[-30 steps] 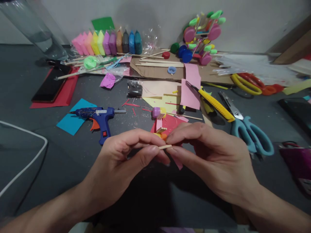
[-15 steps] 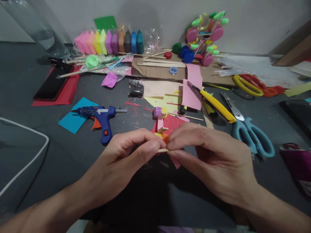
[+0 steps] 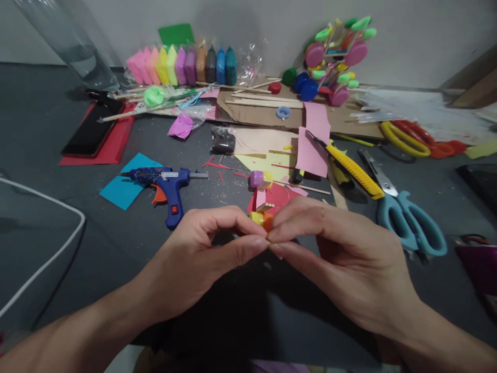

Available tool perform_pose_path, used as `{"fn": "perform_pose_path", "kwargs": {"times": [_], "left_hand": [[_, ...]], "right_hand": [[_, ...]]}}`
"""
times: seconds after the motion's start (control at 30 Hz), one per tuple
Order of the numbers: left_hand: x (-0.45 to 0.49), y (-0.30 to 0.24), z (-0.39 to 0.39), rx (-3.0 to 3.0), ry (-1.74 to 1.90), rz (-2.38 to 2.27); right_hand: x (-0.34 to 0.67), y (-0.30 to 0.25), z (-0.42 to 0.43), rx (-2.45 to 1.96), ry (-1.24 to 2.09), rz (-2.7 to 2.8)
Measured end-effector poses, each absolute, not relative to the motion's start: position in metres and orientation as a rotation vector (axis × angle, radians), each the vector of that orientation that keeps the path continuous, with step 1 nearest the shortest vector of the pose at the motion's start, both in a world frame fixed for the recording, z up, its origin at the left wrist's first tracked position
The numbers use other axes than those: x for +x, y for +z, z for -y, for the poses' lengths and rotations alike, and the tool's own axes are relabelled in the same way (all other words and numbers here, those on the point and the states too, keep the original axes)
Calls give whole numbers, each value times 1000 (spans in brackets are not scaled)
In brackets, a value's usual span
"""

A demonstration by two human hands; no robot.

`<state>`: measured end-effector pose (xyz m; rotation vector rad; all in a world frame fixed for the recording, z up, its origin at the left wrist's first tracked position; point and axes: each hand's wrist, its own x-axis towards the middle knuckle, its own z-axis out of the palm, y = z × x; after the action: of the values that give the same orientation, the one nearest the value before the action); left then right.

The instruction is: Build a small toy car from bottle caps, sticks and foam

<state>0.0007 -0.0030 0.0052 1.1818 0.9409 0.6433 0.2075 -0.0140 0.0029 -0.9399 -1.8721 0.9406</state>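
My left hand (image 3: 212,264) and my right hand (image 3: 341,264) meet fingertip to fingertip above the near part of the table. Both are closed in a pinch on a thin wooden stick, now almost wholly covered by the fingers. Just beyond the fingertips is a small yellow and orange clay piece (image 3: 261,219), partly hidden by my hands. Short cut sticks (image 3: 265,206) lie right behind it. Farther back sits a purple and yellow clay piece (image 3: 259,179), close to a sheet of red paper (image 3: 280,196).
A blue glue gun (image 3: 166,181) lies left on blue paper. To the right are a yellow craft knife (image 3: 353,168) and blue-handled scissors (image 3: 411,220). Clay packets (image 3: 185,66), cardboard (image 3: 256,116), and a colourful stick-and-clay model (image 3: 336,57) line the back. A white cable (image 3: 58,207) runs at left.
My left fingertips have moved right to meet my right fingertips, covering the stretch of wooden stick that showed between them. The whole view has shifted slightly.
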Motion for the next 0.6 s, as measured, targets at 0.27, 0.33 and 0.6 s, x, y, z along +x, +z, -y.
{"fn": "perform_pose_path", "kwargs": {"times": [0.27, 0.33, 0.6], "left_hand": [[2, 2, 4, 1196, 686, -926], [3, 1, 5, 1211, 700, -919], [3, 4, 7, 1338, 721, -1014]], "right_hand": [[203, 4, 18, -1069, 1024, 1781], [202, 6, 21, -1134, 1090, 1721], [203, 14, 18, -1270, 1326, 1593]]}}
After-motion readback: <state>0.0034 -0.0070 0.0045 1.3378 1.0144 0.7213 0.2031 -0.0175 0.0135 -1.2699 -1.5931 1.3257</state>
